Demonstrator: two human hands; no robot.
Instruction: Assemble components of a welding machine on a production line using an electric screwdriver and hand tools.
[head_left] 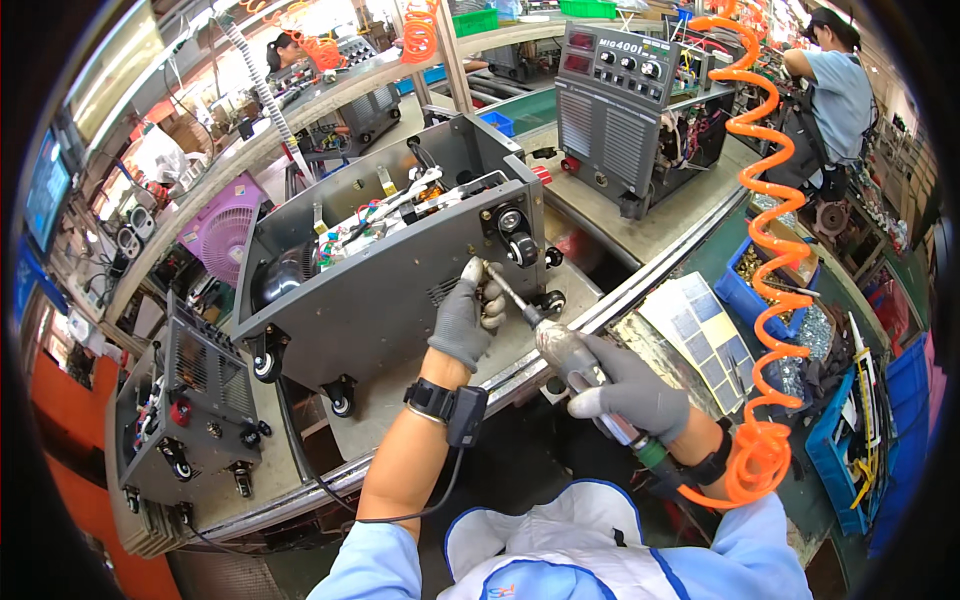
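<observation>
A large dark grey metal machine casing [365, 315] lies on its side on the bench, with wires and parts inside its open top and casters [522, 248] on the face towards me. My left hand [462, 328], in a grey glove, is closed near that face, its fingertips pinched at the tip of a driver bit [508, 292]. Whatever they hold there is too small to tell. My right hand [640, 388], gloved too, is wrapped round an air screwdriver [562, 348]. The tool slants up and left to the casing. An orange coiled hose [757, 462] joins its rear end.
Another casing with casters [205, 425] stands at left; a finished-looking machine with a control panel [612, 130] stands beyond at right. A blue parts bin [735, 290], a printed sheet [697, 335] and a blue tray [835, 470] lie right. A purple fan [222, 235] is behind. A co-worker [838, 95] stands far right.
</observation>
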